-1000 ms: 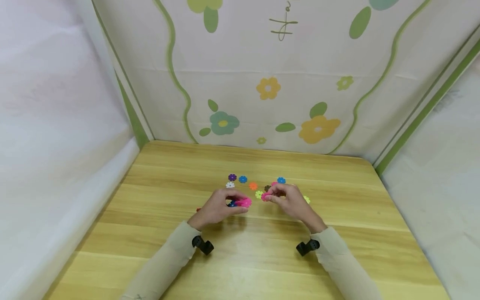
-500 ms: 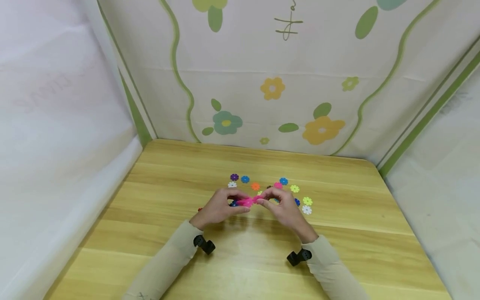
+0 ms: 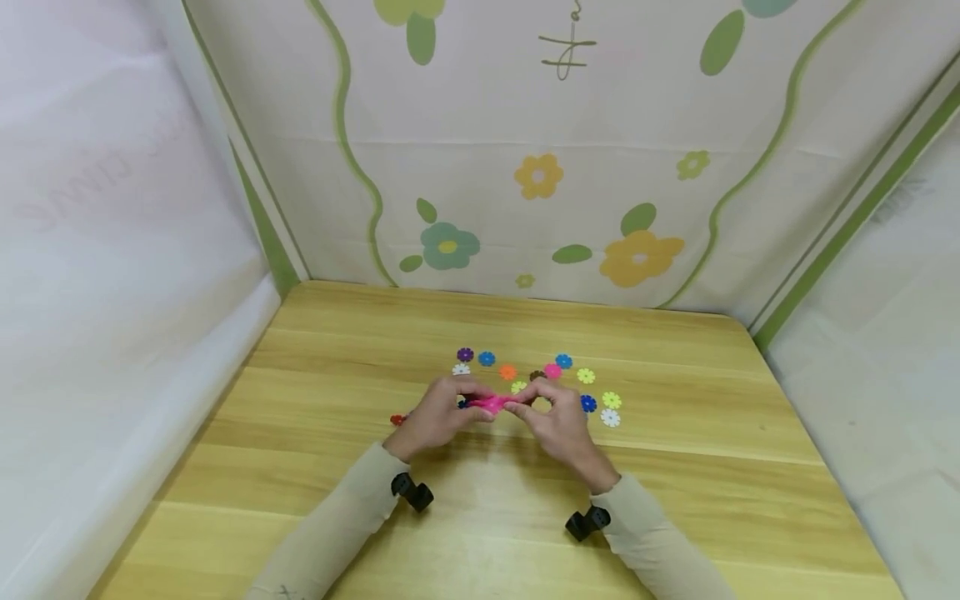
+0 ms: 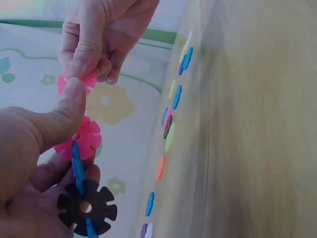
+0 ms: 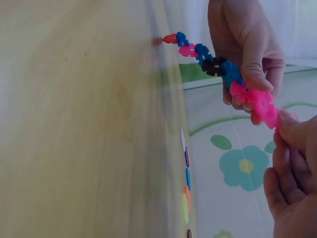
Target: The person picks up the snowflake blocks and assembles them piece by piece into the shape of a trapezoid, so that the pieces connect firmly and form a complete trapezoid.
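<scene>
Head view: both hands meet over the middle of the wooden desk (image 3: 480, 533), the left hand (image 3: 438, 417) and the right hand (image 3: 551, 421) pinching a short run of pink pieces (image 3: 491, 404) between their fingertips. Loose flower-shaped discs (image 3: 585, 377) lie flat on the desk just beyond and to the right of the right hand, in purple, blue, orange, yellow-green, white and pink, and one red piece (image 3: 397, 419) shows just left of the left hand. Left wrist view: the left hand (image 4: 34, 163) has its thumb and fingers curled round a pink disc (image 4: 81, 141) that is slotted to a blue piece and a dark notched disc (image 4: 86, 208) lower in the palm; the right hand (image 4: 99, 34) pinches another pink disc (image 4: 74, 82) right at the left thumb tip, touching or all but touching the held one, though whether it is seated I cannot tell. Right wrist view: a chain of joined discs (image 5: 218, 67) trails from the left hand (image 5: 245, 49), running from red and blue at its far end through pink, blue and black to several pink ones, with the right hand's fingers (image 5: 292, 129) gripping the pink end. Judging by this, a fair length is already linked, one pink disc is being fitted at the end, and the many discs beside the hands are still unjoined.
</scene>
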`<state>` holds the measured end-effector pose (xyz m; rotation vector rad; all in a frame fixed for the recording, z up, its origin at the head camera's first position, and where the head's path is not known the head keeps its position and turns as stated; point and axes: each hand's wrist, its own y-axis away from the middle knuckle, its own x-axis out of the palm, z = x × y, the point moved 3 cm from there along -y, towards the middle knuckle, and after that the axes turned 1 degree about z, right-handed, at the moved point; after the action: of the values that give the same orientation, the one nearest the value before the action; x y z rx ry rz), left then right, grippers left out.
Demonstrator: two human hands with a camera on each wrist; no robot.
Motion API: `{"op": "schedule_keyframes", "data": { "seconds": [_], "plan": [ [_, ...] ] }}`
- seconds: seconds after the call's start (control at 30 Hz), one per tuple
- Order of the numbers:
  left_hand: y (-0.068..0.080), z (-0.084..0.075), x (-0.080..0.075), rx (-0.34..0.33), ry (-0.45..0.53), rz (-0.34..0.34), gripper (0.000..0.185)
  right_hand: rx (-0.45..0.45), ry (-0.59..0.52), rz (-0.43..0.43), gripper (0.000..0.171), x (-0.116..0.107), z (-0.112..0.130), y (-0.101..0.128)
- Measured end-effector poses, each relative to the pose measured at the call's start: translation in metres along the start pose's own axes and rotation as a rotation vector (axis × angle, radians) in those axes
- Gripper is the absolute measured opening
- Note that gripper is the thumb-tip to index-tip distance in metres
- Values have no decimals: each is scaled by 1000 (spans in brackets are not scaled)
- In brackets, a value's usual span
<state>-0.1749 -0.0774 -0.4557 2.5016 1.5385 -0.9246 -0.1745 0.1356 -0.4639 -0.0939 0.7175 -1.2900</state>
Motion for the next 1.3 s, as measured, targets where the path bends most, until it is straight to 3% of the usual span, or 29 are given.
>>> {"op": "schedule_keyframes", "data": {
  "seconds": [0.2,0.43,0.5,0.6,0.87,1.07,1.3],
  "plan": [
    [1,-2,0,-13,-34,-9,21,18,-29,4,8,3,-1,0],
    [-3,-2,-7,-65,-30,163,23,52,19,113,9,-1,4,-6],
    [-5,-1,-10,-84,-41,182,25,68,37,144,9,-2,3,-8],
    [-8,-2,-14,-94,-46,147,25,62,44,172,4,-4,3,-11],
    [-15,-7,-6,15,-3,55,7,16,58,251,8,-12,8,-14],
    [-15,-10,6,51,-2,45,8,19,172,296,15,-35,7,-12],
    [-15,-10,14,28,-33,61,9,33,370,366,28,-77,-14,-6]
  ]
}}
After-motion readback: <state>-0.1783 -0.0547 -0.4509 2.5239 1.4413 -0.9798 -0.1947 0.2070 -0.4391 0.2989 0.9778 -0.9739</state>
